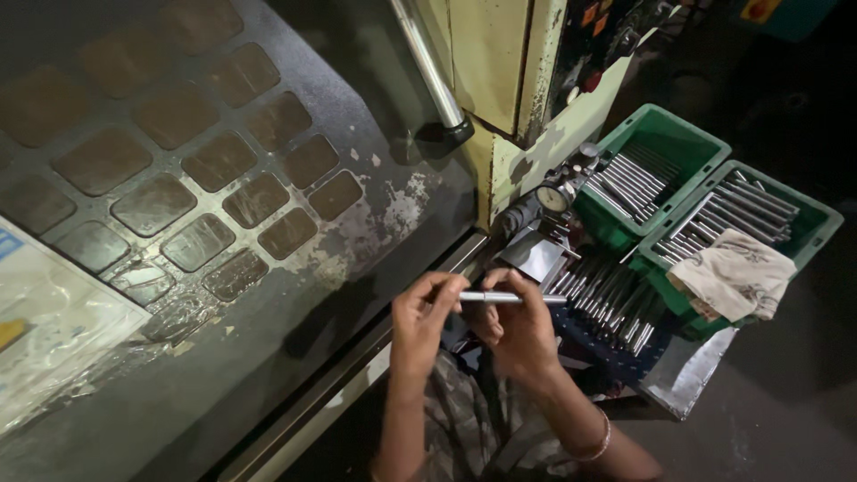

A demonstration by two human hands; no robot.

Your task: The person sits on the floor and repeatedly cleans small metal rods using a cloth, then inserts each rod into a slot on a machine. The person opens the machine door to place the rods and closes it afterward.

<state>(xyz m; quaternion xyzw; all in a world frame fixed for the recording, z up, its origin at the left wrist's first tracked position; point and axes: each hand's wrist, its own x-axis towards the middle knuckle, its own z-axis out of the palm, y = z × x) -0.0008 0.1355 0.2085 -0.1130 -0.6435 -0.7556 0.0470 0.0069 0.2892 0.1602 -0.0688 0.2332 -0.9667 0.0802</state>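
A thin steel rod (504, 297) is held level, low in the middle of the view, just in front of the machine (500, 62). Its left end is pinched between the fingertips of the left hand (420, 312), while the middle is gripped by the curled fingers of the right hand (518, 326); the right tip is left sticking out bare, pointing toward a loose heap of like rods (607, 299). That heap is seen just beside the right hand, fanned out on a dark surface. Above it, a small dial gauge (553, 198) is mounted at the machine's foot (its face too small to read). Further right, two green crates (678, 138) are set side by side, touching, each filled with rods laid in rows; a crumpled pale rag (736, 272) is draped over the near edge of the right-hand one. A bangle (600, 444) is worn on the right wrist. To the left, a dark, worn panel (178, 178) patterned with rounded squares is taken in, with clear plastic sheeting (62, 321) lying at its lower left corner.
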